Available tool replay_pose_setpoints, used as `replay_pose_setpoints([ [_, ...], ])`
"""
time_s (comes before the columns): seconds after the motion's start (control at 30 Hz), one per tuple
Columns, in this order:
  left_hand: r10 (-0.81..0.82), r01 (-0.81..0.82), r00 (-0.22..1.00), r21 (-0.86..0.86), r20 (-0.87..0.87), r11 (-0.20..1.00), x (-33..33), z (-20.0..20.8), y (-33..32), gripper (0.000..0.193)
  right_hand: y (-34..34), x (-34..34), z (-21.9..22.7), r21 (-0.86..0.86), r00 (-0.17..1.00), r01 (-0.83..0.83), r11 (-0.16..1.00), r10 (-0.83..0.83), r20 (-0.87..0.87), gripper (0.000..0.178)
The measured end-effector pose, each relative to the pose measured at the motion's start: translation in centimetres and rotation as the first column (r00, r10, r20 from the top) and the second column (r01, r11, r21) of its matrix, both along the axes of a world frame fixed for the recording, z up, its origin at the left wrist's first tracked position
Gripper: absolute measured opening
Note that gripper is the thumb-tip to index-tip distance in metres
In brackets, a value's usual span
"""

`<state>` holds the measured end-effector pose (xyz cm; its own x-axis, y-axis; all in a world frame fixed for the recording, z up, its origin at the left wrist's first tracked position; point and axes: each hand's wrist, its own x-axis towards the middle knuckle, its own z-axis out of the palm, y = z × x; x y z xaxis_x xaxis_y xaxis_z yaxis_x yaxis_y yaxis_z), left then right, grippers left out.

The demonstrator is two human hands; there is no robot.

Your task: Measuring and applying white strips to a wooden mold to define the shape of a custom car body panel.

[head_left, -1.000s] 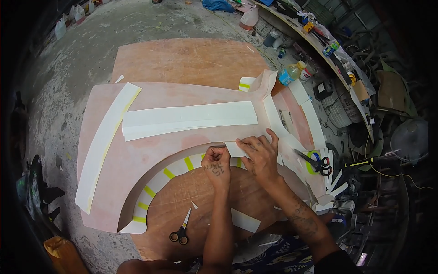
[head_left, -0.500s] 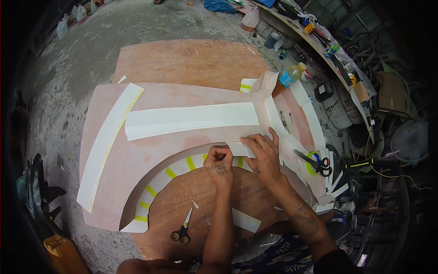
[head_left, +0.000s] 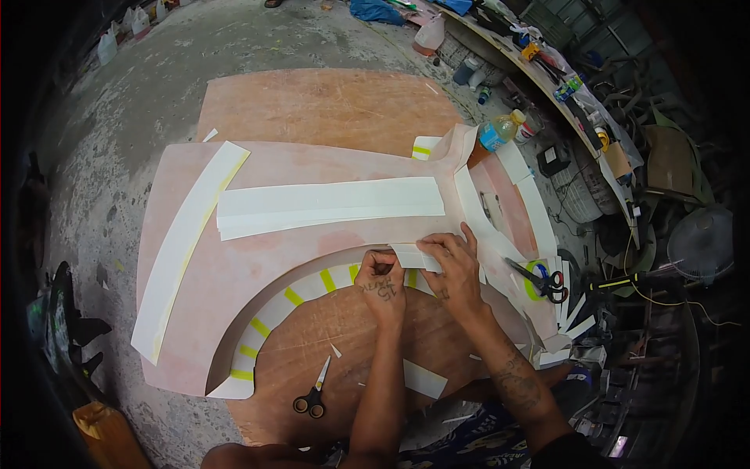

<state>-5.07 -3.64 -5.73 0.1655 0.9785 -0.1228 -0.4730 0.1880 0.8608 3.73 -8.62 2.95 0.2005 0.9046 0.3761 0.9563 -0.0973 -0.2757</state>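
A pale pink fender-shaped panel (head_left: 312, 164) lies across a brown wooden board (head_left: 312, 344), its curved arch facing me. White card tabs joined with yellow-green tape (head_left: 294, 296) line the inside of this arch. At the arch's top, a short white card strip (head_left: 408, 255) spans between my hands. My left hand (head_left: 380, 289) is closed in a pinch at the strip's left end; its fingertips are partly hidden. The fingers and thumb of my right hand (head_left: 453, 270) grip the strip's right part. Black-handled scissors (head_left: 311, 400) rest on the board below.
Long white card pieces (head_left: 332, 205) lie on the panel, with a curved one (head_left: 191, 250) at left. At right are larger scissors (head_left: 553, 285) by a tape roll (head_left: 534, 279). A bottle (head_left: 498, 134) stands beyond. A cluttered bench (head_left: 555, 70) runs along the right.
My left hand has shifted very slightly right and turned a little at the wrist. Both hands stay at the same strip.
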Motion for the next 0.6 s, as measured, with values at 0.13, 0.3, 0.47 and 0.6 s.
replay_pose_setpoints([
  [0.13, 0.006, -0.007, 1.0, 0.003, 0.009, 1.0, 0.1, 0.1, 0.1, 0.014, 0.0, 0.0, -0.1, 0.008, 1.0, -0.009, 1.0, 0.009, -0.015, 0.043],
  [0.3, 0.017, -0.017, 1.0, 0.004, 0.0, 1.0, 0.1, 0.0, 0.3, 0.013, -0.1, 0.0, 0.3, -0.03, 1.0, -0.026, 0.999, 0.026, 0.011, 0.046],
  [0.47, 0.019, -0.021, 0.998, -0.033, -0.066, 0.999, -0.5, 0.9, 0.6, 0.013, -0.3, 0.0, 0.2, -0.055, 0.999, -0.029, 0.998, 0.032, 0.041, 0.046],
  [0.6, 0.041, -0.037, 0.997, -0.071, 0.058, 0.997, -1.3, 1.1, 1.2, 0.015, 0.0, -0.7, 0.7, -0.094, 0.996, -0.018, 0.995, 0.026, 0.086, 0.047],
])
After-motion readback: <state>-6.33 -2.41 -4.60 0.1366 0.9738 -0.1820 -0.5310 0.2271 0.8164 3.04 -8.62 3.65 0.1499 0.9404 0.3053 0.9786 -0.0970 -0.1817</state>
